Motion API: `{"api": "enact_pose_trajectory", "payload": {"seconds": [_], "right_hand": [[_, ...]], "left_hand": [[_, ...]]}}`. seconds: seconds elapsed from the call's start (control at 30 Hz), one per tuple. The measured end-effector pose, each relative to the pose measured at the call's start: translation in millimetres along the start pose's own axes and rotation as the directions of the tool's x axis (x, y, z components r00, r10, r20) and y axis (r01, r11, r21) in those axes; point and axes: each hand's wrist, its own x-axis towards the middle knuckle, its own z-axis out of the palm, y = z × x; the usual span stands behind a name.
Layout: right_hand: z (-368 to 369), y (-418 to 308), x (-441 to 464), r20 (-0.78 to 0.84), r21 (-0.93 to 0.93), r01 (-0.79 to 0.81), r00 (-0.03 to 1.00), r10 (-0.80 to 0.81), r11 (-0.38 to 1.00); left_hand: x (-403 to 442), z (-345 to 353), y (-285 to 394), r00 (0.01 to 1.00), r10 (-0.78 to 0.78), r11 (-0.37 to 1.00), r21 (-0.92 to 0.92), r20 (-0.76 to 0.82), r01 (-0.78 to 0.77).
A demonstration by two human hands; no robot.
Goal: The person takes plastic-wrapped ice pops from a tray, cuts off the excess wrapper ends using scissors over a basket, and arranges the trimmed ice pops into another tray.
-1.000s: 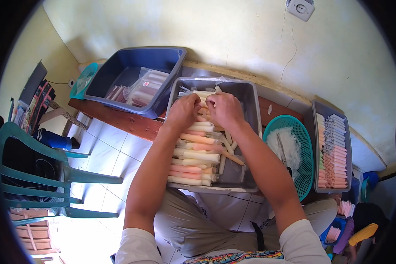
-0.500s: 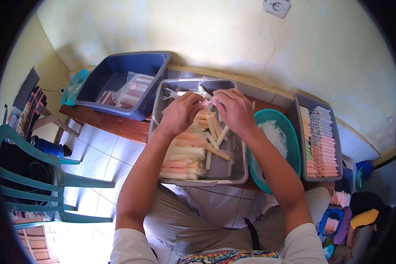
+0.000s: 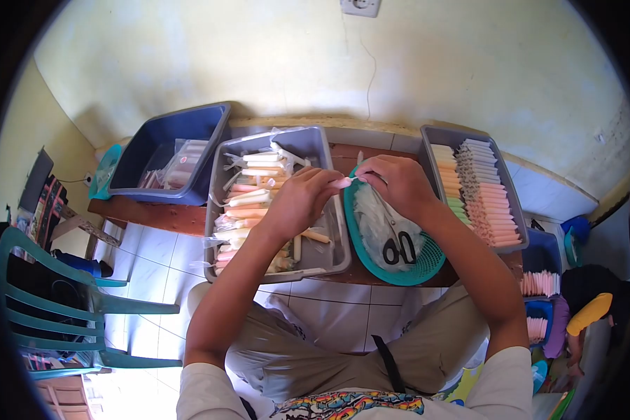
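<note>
My left hand (image 3: 304, 198) pinches one end of a small pale pink thing (image 3: 345, 183), over the right edge of the grey tray (image 3: 337, 241). My right hand (image 3: 393, 183) pinches a thin whitish end beside it, above the green basket (image 3: 355, 233). The two hands almost touch. Wrapped sticks (image 3: 248, 198) in white, orange and pink lie in the grey tray, left of my hands. In the green basket are clear plastic pieces (image 3: 372, 222) and scissors with black handles (image 3: 399, 249).
A dark blue tub (image 3: 204, 168) with packed sticks stands at the left. A second grey tray (image 3: 512, 203) holds rows of coloured sticks at the right. A green chair (image 3: 56, 301) is at the far left. Another person's arm (image 3: 575, 348) shows at the lower right.
The view has turned right. My hands have moved from over the grey tray towards the green basket, both still pinching. The scissors in the basket now show fully.
</note>
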Motion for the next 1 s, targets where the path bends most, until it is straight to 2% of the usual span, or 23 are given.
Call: {"api": "enact_pose_trajectory", "payload": {"seconds": [0.2, 0.37, 0.47, 0.6, 0.8, 0.87, 1.0], "right_hand": [[-21.7, 23.9, -32.7, 0.007, 0.155, 0.005, 1.0, -0.007, 0.988], [-22.5, 33.6, -56.5, 0.023, 0.26, -0.198, 0.98, 0.199, 0.945], [-23.6, 45.7, -64.9, -0.009, 0.276, -0.196, 0.978, 0.206, 0.941], [-26.1, 51.2, -74.4, 0.02, 0.282, -0.266, 0.962, 0.271, 0.922], [-17.9, 54.1, -83.6, 0.005, 0.27, -0.243, 0.968, 0.251, 0.932], [-19.6, 50.5, -83.4, -0.008, 0.27, -0.273, 0.958, 0.286, 0.923], [-22.7, 46.3, -82.1, -0.023, 0.257, -0.296, 0.95, 0.312, 0.92]], "left_hand": [[4.5, 24.7, 13.5, 0.997, 0.04, 0.999, -0.008, 0.067, -0.039], [10.5, 35.8, 24.8, 0.989, 0.059, 0.998, -0.006, 0.135, -0.059], [7.3, 55.1, 17.8, 0.988, -0.012, 0.998, -0.051, 0.155, 0.02], [4.6, 64.3, 25.3, 0.983, -0.012, 0.997, -0.077, 0.181, 0.026], [-2.4, 70.0, 20.4, 0.989, -0.008, 0.997, -0.072, 0.145, 0.019], [-1.0, 70.5, 21.4, 0.99, 0.031, 0.998, -0.052, 0.136, -0.024], [-0.8, 71.0, 21.5, 0.995, 0.008, 0.999, -0.04, 0.098, -0.004]]}}
